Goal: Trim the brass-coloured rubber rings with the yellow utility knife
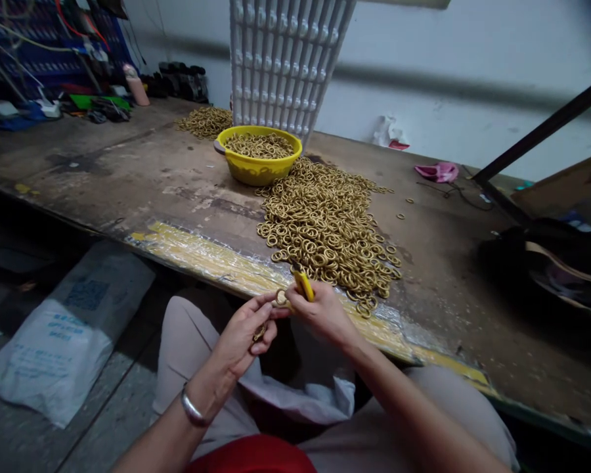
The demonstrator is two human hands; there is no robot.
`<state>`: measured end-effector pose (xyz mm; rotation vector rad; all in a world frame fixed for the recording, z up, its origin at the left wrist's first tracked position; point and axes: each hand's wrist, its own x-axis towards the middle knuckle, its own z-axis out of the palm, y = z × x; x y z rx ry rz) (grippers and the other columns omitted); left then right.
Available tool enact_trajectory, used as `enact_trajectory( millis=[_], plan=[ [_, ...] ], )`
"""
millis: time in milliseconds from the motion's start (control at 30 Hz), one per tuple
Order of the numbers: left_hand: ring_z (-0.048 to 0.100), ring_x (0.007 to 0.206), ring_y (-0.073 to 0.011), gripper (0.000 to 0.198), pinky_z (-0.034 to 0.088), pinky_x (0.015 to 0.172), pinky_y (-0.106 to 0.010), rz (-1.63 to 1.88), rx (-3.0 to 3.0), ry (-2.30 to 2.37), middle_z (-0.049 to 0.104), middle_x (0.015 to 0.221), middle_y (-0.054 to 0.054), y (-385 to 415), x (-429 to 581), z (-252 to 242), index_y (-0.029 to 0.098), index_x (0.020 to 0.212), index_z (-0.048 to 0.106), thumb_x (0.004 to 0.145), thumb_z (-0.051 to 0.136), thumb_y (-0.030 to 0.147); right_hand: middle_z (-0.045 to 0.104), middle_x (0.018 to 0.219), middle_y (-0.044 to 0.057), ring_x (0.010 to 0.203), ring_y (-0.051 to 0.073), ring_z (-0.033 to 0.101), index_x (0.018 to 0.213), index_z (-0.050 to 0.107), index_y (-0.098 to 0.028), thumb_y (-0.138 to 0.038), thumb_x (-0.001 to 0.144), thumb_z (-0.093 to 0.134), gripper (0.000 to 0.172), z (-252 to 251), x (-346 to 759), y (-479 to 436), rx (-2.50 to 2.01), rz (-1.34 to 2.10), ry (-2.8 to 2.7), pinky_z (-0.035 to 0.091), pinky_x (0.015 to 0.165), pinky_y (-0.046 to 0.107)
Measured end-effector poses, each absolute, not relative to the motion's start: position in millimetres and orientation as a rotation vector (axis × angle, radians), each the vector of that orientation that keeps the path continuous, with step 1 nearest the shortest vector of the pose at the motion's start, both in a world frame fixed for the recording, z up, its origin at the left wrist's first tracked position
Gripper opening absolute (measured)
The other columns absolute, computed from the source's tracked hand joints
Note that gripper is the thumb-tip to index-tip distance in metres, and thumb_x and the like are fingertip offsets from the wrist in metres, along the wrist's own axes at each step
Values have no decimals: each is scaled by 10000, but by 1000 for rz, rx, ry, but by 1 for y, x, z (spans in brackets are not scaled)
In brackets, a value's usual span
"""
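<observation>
Between finger and thumb of my left hand (246,332) is a brass-coloured ring (281,297). More rings (259,332) are tucked under its curled fingers. My right hand (325,314) is closed around a yellow utility knife (304,284), whose dark end points up and away. Its thumb and fingertips meet the left fingers at the ring; whether a blade touches the ring I cannot tell. Both hands are over my lap at the table's front edge. Just beyond them a big heap of similar rings (325,217) spreads over the table.
A yellow basin (259,169) full of rings stands behind the heap, with a smaller ring pile (207,122) to its left. A grey ribbed panel (280,66) leans at the wall. Yellow tape (201,253) covers the table edge. A white sack (73,335) lies at lower left.
</observation>
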<state>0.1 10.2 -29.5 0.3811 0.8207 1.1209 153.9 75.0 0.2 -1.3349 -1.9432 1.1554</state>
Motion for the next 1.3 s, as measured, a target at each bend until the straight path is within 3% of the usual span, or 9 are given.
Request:
enact_trajectory(
  millis=[167,333,433,567,700,1133,1300],
  plan=[
    [373,428,4,211,197,326,-92,1029,369,667,622,844,-58,5,5,-20,114,939,596,807,697,244,411,538,-57,455,71,331,719,527,-171,-451,810,564,296,-2,163,46,-1277,1522,-1473,265,441,200],
    [369,437,9,182,201,329,-85,975,357,610,586,809,-30,2,8,-12,118,898,620,798,710,241,456,569,-46,449,68,316,781,525,-174,-490,851,523,324,-9,161,39,-1160,1642,-1383,244,439,205],
    [368,422,6,229,193,321,-91,993,419,702,589,794,-26,2,8,-9,121,858,608,771,735,291,462,608,-30,530,85,370,714,506,-172,-386,896,478,282,-7,168,40,-1129,1394,-1670,302,522,210],
    [317,378,2,302,160,308,-106,1063,600,922,570,680,8,2,5,-7,131,788,571,748,741,377,546,695,6,620,121,465,749,544,-164,-201,849,507,113,-2,178,39,-1190,774,-2241,306,588,235],
    [298,379,-21,337,196,337,-124,1067,814,1096,452,509,59,1,-1,-8,129,785,583,760,703,443,610,780,28,643,141,523,815,576,-174,-185,836,551,34,-1,179,37,-1338,369,-2543,281,577,252],
    [406,519,-68,211,322,484,-183,912,1296,1131,470,597,19,-17,-6,13,139,685,565,842,596,275,671,822,71,692,189,612,925,575,-164,-99,877,408,185,0,182,54,-1790,55,-2644,271,550,288],
    [307,419,-34,307,204,382,-158,878,906,973,472,569,30,-17,6,-8,149,704,498,845,603,402,639,938,47,747,162,610,966,573,-199,-127,872,433,184,2,178,76,-1724,-1,-2586,314,576,269]
  ],
)
